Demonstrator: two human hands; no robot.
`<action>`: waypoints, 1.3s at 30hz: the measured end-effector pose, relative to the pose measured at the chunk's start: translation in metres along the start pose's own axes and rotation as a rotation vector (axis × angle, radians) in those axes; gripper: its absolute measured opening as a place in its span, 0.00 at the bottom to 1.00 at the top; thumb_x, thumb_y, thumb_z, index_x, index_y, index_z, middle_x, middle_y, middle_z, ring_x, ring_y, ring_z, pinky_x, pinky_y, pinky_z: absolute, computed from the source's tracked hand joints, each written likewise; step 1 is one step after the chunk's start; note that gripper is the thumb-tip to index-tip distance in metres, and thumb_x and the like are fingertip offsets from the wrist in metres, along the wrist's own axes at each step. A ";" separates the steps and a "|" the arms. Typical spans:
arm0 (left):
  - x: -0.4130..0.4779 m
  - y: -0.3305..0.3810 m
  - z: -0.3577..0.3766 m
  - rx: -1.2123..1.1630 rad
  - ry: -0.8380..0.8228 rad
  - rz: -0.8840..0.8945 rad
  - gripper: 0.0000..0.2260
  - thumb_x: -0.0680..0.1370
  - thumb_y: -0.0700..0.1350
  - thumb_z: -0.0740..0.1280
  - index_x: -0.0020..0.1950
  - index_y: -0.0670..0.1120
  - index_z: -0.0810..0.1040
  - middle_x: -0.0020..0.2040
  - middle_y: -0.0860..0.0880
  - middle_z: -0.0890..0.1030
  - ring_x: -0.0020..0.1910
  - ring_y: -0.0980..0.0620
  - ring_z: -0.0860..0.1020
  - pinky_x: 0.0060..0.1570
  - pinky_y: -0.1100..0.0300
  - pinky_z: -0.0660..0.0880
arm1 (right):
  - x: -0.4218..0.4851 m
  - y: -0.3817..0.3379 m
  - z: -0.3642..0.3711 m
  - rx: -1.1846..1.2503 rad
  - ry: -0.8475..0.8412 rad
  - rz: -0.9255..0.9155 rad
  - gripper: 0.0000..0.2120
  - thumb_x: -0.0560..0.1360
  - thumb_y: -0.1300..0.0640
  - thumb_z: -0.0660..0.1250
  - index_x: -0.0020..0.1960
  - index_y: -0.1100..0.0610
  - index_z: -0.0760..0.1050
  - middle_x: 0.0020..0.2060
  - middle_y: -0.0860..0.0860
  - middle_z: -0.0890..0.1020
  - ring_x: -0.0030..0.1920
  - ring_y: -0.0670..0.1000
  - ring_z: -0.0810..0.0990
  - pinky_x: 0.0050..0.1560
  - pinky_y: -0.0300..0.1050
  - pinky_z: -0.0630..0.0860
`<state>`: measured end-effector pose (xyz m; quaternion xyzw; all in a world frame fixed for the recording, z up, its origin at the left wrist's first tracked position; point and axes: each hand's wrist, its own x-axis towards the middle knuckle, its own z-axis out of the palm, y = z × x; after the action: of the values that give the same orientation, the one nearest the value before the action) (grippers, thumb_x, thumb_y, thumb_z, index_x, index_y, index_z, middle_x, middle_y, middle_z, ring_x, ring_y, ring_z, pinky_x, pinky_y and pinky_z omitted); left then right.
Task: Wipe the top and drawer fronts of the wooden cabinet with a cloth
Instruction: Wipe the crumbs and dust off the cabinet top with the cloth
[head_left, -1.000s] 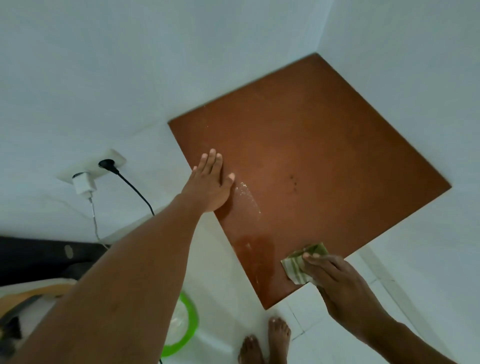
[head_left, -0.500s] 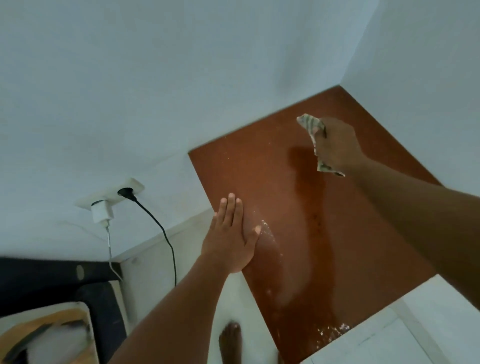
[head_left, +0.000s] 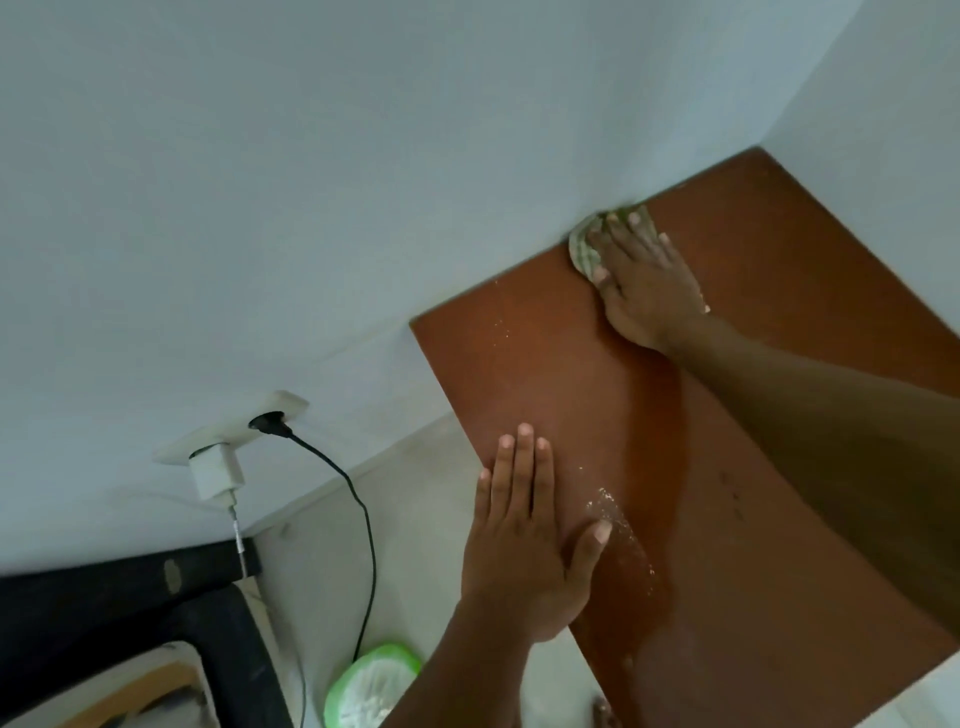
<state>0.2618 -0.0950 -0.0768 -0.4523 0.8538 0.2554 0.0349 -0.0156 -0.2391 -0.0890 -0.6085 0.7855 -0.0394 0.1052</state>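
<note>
The reddish-brown wooden cabinet top (head_left: 545, 384) fills the right half of the view, set into a corner of pale walls. My right hand (head_left: 647, 280) lies flat with straight fingers on a green-and-white checked cloth (head_left: 583, 248), pressing it against the top's far edge where it meets the wall. My left hand (head_left: 524, 540) rests flat on the near left edge of the top, fingers straight. Pale crumbs or dust (head_left: 610, 512) lie beside its thumb, and a darker damp streak (head_left: 654, 467) runs down the middle. The drawer fronts are out of sight.
A wall socket (head_left: 239, 428) on the left holds a white charger (head_left: 215, 473) and a black plug with a cable (head_left: 358, 525) hanging down. A green-rimmed round thing (head_left: 371, 686) lies on the white floor below. Black furniture (head_left: 119, 603) stands at bottom left.
My right hand has carried the cloth leftward along the far edge and now presses it flat against the wall line. My left hand stays on the near left edge. The view has shifted.
</note>
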 end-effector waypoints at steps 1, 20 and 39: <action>0.000 -0.001 0.001 -0.005 0.005 0.002 0.39 0.81 0.70 0.45 0.80 0.50 0.32 0.79 0.53 0.28 0.77 0.53 0.27 0.76 0.53 0.30 | -0.007 -0.009 0.002 0.000 -0.002 -0.038 0.27 0.84 0.48 0.48 0.82 0.49 0.52 0.82 0.48 0.52 0.82 0.51 0.46 0.80 0.55 0.45; -0.031 -0.048 -0.005 0.038 0.020 0.170 0.32 0.84 0.62 0.44 0.83 0.46 0.45 0.83 0.50 0.42 0.80 0.53 0.37 0.79 0.51 0.45 | -0.031 -0.102 0.029 -0.055 -0.027 -0.184 0.28 0.82 0.44 0.48 0.82 0.45 0.50 0.82 0.47 0.52 0.82 0.51 0.45 0.80 0.61 0.46; -0.026 -0.034 -0.017 0.104 -0.096 0.086 0.29 0.85 0.55 0.44 0.83 0.43 0.45 0.83 0.46 0.42 0.81 0.50 0.40 0.79 0.52 0.40 | -0.254 -0.066 0.045 -0.063 -0.072 -0.223 0.27 0.84 0.44 0.42 0.82 0.47 0.49 0.82 0.47 0.50 0.82 0.50 0.44 0.79 0.63 0.51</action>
<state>0.3067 -0.0992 -0.0685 -0.4003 0.8818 0.2335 0.0881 0.1165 -0.0078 -0.0909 -0.6960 0.7097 -0.0044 0.1090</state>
